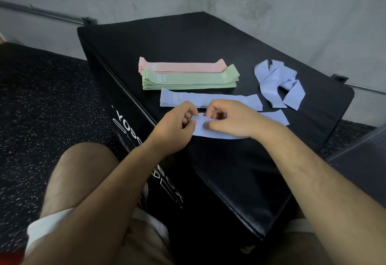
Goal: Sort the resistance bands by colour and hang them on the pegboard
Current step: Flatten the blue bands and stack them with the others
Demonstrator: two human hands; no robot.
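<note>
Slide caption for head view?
Left hand and right hand pinch a lilac band on the black box; pink stack, green stack, lilac stack behind.

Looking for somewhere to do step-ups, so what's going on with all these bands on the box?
A person is sorting resistance bands on top of the black box. Both the left hand and the right hand pinch a light blue band lying flat near the front edge. Behind it are three neat stacks: the blue stack, the green stack and the pink stack. A loose heap of blue bands waits on the right. No pegboard is in view.
</note>
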